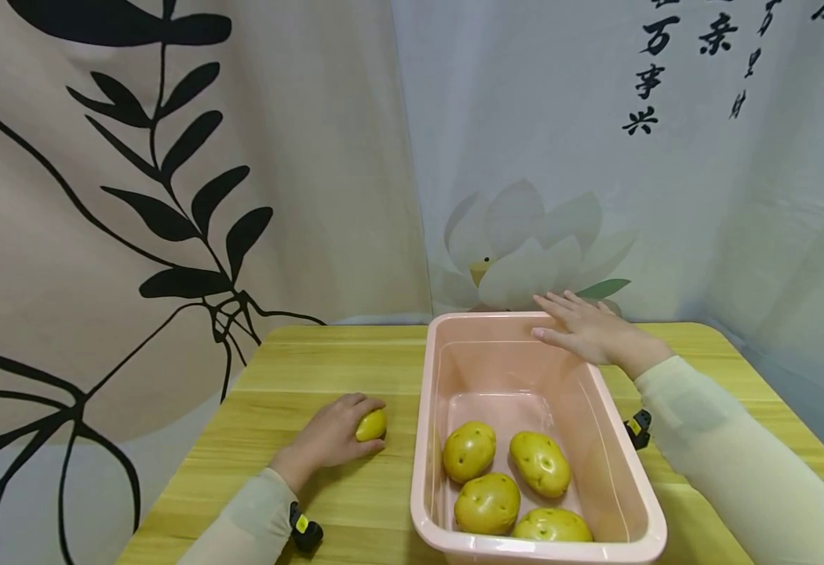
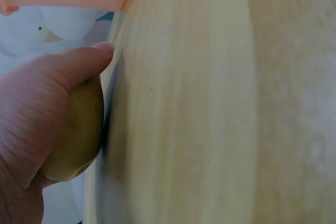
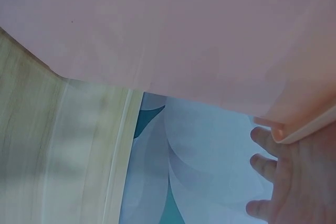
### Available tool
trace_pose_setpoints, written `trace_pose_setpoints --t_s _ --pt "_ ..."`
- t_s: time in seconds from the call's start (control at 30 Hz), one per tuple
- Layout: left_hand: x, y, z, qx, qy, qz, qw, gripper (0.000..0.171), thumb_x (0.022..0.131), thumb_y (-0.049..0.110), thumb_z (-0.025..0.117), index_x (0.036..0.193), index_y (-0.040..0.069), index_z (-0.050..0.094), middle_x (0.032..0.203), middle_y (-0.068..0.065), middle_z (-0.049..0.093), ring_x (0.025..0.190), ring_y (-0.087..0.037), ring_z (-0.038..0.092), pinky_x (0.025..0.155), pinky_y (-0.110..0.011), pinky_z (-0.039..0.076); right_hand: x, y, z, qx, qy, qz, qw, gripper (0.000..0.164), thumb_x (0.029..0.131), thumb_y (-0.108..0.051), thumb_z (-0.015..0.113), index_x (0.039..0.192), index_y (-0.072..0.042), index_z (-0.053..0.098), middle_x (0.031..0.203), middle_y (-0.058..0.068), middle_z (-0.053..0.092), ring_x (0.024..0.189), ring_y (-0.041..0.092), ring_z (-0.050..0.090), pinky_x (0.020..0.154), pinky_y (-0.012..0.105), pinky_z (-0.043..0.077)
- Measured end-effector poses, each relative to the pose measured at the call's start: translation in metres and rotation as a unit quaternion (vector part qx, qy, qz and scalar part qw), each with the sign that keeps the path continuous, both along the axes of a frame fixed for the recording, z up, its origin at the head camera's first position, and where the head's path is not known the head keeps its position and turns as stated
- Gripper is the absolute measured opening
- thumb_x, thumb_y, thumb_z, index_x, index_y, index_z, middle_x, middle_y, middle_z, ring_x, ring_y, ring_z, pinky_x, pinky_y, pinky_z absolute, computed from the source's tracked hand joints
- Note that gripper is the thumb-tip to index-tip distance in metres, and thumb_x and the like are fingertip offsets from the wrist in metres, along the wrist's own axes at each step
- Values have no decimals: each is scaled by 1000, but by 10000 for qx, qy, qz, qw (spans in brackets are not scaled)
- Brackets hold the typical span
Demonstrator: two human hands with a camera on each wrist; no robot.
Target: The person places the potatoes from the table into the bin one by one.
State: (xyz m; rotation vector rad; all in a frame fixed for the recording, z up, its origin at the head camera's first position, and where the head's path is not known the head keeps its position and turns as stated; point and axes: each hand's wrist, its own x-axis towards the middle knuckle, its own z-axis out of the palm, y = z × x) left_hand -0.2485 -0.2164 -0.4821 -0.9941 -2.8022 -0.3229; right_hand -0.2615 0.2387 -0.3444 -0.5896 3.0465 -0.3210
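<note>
On the wooden table, left of the pink plastic tub (image 1: 421, 447), my left hand (image 1: 334, 431) grips a yellow potato (image 1: 372, 425). The left wrist view shows the thumb over the top of this potato (image 2: 83, 135), with the palm covering its near side and the tabletop close by. My right hand (image 1: 588, 333) rests on the tub's far right rim, its fingers stretched out past the edge. Seen from the right wrist, those fingertips (image 3: 262, 169) show beyond the rim. Several potatoes (image 1: 488, 504) lie on the tub's floor toward the near end.
The wooden table (image 1: 299, 369) extends on both sides of the tub. Behind it hangs a curtain (image 1: 334, 157) printed with dark leaves, a pale lotus and writing. A small black device (image 1: 306, 531) sits at the left wrist, and another black device (image 1: 639, 429) at the right.
</note>
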Motion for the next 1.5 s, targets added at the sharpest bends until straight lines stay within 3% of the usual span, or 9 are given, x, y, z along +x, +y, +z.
trace_pose_setpoints --t_s 0.27,0.6,1.0,1.5 --pt "-3 2 -5 79 145 62 9998 62 78 49 75 130 20 56 121 -3 58 106 -21 57 82 -41 50 -2 0 0 -47 -32 -56 10000 78 95 -68 26 155 -19 19 158 16 16 143 43 7 103 72 6" --pt "-7 4 -8 478 -236 449 9976 63 74 48 80 126 21 58 121 -1 60 108 -20 57 89 -42 47 -3 0 -1 -47 -44 -44 10000 77 96 -67 27 155 -18 19 158 16 16 143 43 8 104 72 6" --pt "-9 2 -10 823 -227 490 9951 60 76 45 79 127 22 60 120 1 62 101 -18 60 80 -37 50 -3 0 -1 -92 -104 -82 9999 78 95 -68 27 155 -19 19 158 16 16 143 43 7 105 71 6" --pt "-4 12 18 1826 -194 520 9816 59 76 38 81 127 17 60 121 1 62 98 -16 60 73 -33 51 -2 0 -1 -102 -48 -77 9999 79 95 -68 27 155 -17 20 158 17 17 143 43 8 104 72 7"
